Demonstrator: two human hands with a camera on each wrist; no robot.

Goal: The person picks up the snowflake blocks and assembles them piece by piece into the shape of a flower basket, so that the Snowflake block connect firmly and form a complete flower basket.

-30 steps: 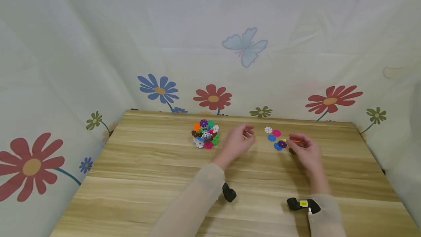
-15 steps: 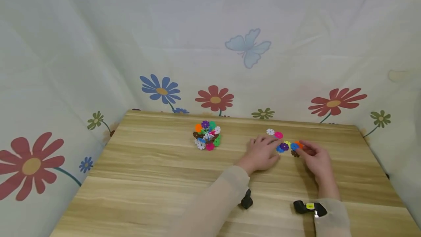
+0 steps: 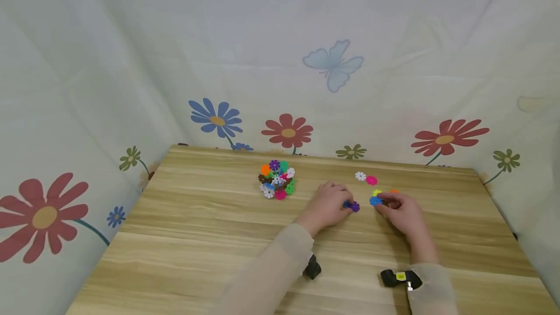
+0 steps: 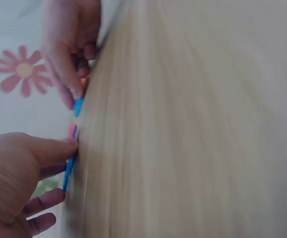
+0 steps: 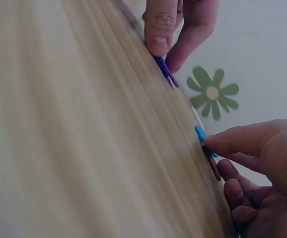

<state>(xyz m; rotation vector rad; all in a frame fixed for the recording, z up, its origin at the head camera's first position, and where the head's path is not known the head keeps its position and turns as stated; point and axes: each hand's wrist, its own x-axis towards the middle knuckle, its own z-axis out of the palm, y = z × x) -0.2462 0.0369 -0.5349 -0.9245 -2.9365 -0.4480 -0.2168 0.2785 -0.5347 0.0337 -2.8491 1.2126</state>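
My left hand (image 3: 329,204) pinches a purple snowflake disc (image 3: 356,206) and a blue one (image 3: 347,204), low over the wooden table. In the right wrist view its thumb and finger close on the purple disc's edge. To the right, my right hand (image 3: 403,212) has thumb and fingers on another blue snowflake disc (image 3: 375,201). A brown disc (image 5: 214,168) shows under those fingers in the right wrist view. Just behind lie a yellow disc (image 3: 377,192) and an orange disc (image 3: 394,191), the latter partly hidden by the right hand.
A white disc (image 3: 360,176) and a pink disc (image 3: 371,180) lie farther back on the table (image 3: 197,237). Left of the hands stands a multicoloured ball of joined snowflake discs (image 3: 277,180). A flower-printed cloth (image 3: 245,52) hangs behind the table.
The left hand went right to the discs, then drew back left with the purple and blue ones. The right hand shifted slightly left with its blue disc, apart from the orange one.
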